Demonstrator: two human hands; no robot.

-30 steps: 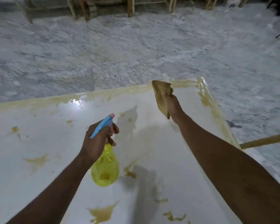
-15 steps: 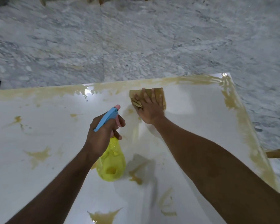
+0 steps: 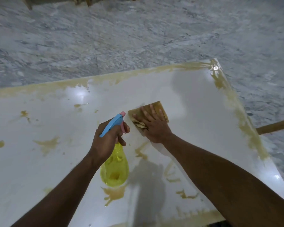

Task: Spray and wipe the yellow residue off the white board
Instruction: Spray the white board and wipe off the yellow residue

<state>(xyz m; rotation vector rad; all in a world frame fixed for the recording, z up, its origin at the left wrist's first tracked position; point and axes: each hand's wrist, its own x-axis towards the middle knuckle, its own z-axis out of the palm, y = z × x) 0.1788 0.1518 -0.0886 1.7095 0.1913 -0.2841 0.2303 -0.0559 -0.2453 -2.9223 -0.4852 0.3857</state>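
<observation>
Board (image 3: 195, 99) fills the lower 2/3 of the frame, white and glossy, lying flat over a marble floor (image 3: 105, 38). Right hand (image 3: 152, 123) is now flat, fingers spread, pressing a tan cloth (image 3: 160, 106) onto the board at frame center; 1 second ago the cloth was up at the far edge, half a second ago midway, so the wipe has pulled toward the near side. Patch above the cloth looks clean, which suggests the stroke is working. Left hand (image 3: 107, 138) stays closed around the neck of a spray bottle (image 3: 115, 171), yellow body, blue trigger, held just left of the cloth and above the surface; no spray visible. Residue (image 3: 47, 143) is still plentiful: yellow-brown band along the far edge and right edge, blotches at left center, streaks and splats at lower center under the arms. Wet glare spots at upper left and right corner. Judged well short of done.
</observation>
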